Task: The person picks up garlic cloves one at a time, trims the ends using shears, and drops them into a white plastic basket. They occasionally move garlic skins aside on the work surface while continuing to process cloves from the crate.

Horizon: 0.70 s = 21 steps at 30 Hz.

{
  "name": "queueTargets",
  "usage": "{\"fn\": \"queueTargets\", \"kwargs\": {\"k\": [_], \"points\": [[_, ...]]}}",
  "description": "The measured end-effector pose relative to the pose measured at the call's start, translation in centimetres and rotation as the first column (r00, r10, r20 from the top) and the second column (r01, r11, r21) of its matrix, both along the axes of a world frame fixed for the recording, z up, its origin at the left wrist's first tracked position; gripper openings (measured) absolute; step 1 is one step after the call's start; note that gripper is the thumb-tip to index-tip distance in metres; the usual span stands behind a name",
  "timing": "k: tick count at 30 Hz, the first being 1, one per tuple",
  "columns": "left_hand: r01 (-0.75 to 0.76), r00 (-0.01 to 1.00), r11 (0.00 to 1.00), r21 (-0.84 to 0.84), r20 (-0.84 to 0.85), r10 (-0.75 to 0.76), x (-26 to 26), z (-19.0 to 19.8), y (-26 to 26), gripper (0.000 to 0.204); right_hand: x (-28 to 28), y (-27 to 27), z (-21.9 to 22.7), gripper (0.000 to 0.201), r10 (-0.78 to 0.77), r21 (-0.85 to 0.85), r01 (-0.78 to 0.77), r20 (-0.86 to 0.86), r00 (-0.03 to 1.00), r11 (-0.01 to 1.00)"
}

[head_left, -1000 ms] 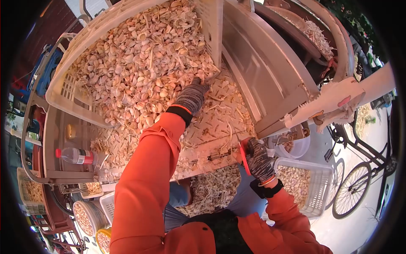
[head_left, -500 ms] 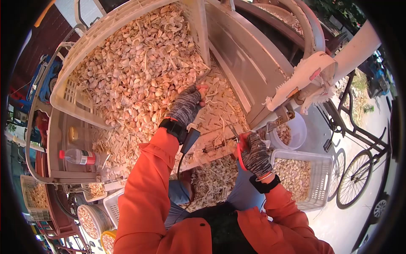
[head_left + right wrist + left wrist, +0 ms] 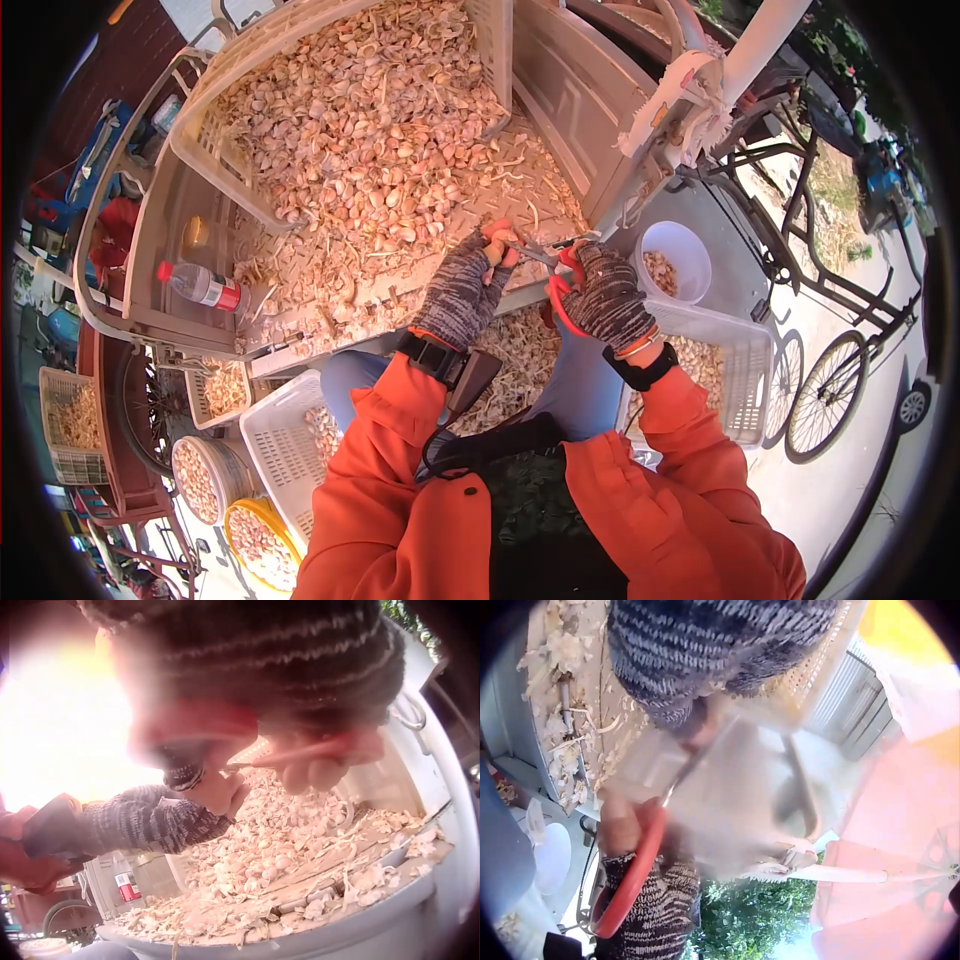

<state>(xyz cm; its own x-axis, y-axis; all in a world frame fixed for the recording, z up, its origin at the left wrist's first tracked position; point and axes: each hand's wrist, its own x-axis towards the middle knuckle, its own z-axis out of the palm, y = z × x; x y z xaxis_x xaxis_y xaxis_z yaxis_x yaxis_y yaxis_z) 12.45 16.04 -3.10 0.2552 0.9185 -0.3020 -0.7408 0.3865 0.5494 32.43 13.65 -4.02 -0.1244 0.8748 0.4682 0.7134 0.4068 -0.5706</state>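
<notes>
In the head view, the gloved left hand [image 3: 465, 292] pinches a small pale piece, perhaps garlic, between bare fingertips; the fingers largely hide it. The right hand [image 3: 608, 297] grips red-handled scissors [image 3: 563, 306], whose blades point left to the left fingertips. In the left wrist view, a red handle [image 3: 634, 877] loops around the right hand [image 3: 649, 900], with the blades blurred near the left fingers. The right wrist view shows the left fingertips close to the blade tip. Beyond both hands lies a heap of garlic cloves [image 3: 370, 130], partly inside a tipped plastic crate [image 3: 190, 120].
Peel scraps cover the cart bed's front edge. A bottle [image 3: 203, 287] lies at the left. A white bucket [image 3: 675, 262] and a white crate [image 3: 745, 375] with cloves stand at right; more containers, including a yellow bucket [image 3: 262, 545], stand lower left. A metal side panel rises at right.
The left hand has drawn back from the heap's edge to the scissors in the right hand, and its fingertips now pinch something. The head view has shifted.
</notes>
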Motion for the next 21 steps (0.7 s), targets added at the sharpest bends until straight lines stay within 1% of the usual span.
{"fn": "queueTargets", "kwargs": {"k": [1,2,3,4,6,8,10,12,14,16,17,18,19,20,21], "points": [[0.019,0.994,0.996,0.091,-0.107,-0.009,-0.3,0.7,-0.8,0.031,0.0,-0.5,1.1,0.033,0.036,-0.019,-0.036,0.024,0.999,0.999],[0.019,0.994,0.996,0.093,-0.107,-0.009,-0.4,1.3,-1.3,0.031,0.0,-0.9,2.0,0.033,0.072,-0.038,-0.070,0.047,0.996,0.997],[0.022,0.985,0.994,0.109,-0.170,-0.004,-0.4,1.7,-1.7,0.029,-0.2,-1.3,2.5,0.031,0.085,0.027,-0.088,0.076,0.993,0.996],[0.026,0.973,0.992,0.124,-0.231,0.003,-0.4,1.9,-2.0,0.027,-0.3,-1.6,2.8,0.031,0.085,0.029,-0.087,0.078,0.993,0.996],[-0.004,0.976,0.994,0.113,-0.216,0.029,-0.3,1.3,-2.7,0.025,-0.5,-1.9,3.4,0.029,0.090,-0.042,-0.086,0.108,0.990,0.995],[-0.039,0.978,0.995,0.097,-0.201,0.058,-0.3,0.4,-3.0,0.024,-0.6,-2.1,2.8,0.028,0.093,-0.030,-0.091,0.091,0.991,0.995],[-0.038,0.979,0.989,0.142,-0.192,0.065,-0.4,-0.1,-3.1,0.022,-0.9,-2.3,2.8,0.027,0.099,-0.027,-0.097,0.073,0.992,0.995],[-0.030,0.975,0.994,0.109,-0.215,0.053,-0.5,0.1,-3.2,0.022,-1.0,-2.4,3.1,0.028,0.115,-0.120,-0.107,0.062,0.991,0.987],[-0.020,0.971,0.997,0.079,-0.237,0.038,-0.4,0.5,-3.1,0.022,-0.8,-1.9,1.3,0.028,0.117,-0.131,-0.106,0.083,0.990,0.986],[-0.038,0.970,0.993,0.114,-0.234,0.064,0.1,0.3,-2.9,0.020,-0.7,-1.2,0.4,0.028,0.119,-0.147,-0.103,0.106,0.987,0.984],[-0.042,0.971,0.994,0.105,-0.230,0.066,0.0,0.0,-2.6,0.020,-0.8,-0.7,0.2,0.031,0.098,-0.266,-0.084,0.039,0.994,0.960],[-0.003,0.948,0.982,0.187,-0.312,0.062,-0.4,-0.4,-2.2,0.017,-1.0,-0.2,0.2,0.035,0.066,-0.382,-0.071,-0.026,0.997,0.921],[0.042,0.918,0.963,0.267,-0.390,0.068,-0.7,-0.7,-1.6,0.015,-1.2,0.6,0.5,0.035,0.069,-0.386,-0.072,-0.022,0.997,0.920],[0.035,0.921,0.962,0.269,-0.382,0.073,-1.2,-1.6,-0.8,0.015,-1.3,1.6,1.3,0.034,0.035,-0.390,-0.070,-0.097,0.995,0.918],[-0.049,0.988,0.994,0.098,-0.141,0.062,-1.8,-3.1,0.1,0.012,-1.4,3.0,1.9,0.033,-0.001,-0.391,-0.068,-0.172,0.985,0.918]]}}
